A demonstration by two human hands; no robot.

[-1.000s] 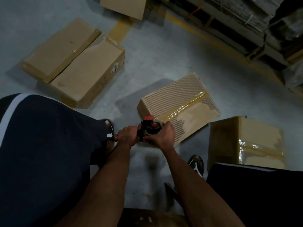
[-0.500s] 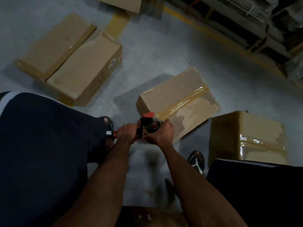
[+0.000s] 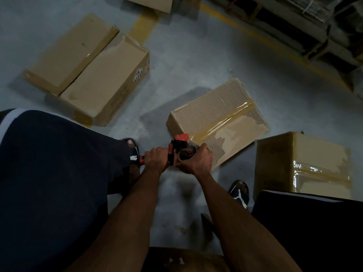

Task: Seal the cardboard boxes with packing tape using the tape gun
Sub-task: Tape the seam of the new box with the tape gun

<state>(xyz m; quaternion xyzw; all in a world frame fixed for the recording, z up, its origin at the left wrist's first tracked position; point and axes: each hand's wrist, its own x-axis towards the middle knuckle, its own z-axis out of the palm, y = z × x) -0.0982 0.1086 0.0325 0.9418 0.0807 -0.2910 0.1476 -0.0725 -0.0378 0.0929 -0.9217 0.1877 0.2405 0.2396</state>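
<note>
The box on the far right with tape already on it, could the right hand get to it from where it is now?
Probably yes. The right hand grips the tape gun at the middle box; bare floor separates it from the right box, though it must let go first.

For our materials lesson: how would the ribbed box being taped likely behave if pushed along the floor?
The ribbed box lies low and flat on the concrete floor, so it would probably slide, not tip. Its torn outer paper suggests a fragile skin. The tape strip across its top should keep the flaps shut.
</note>
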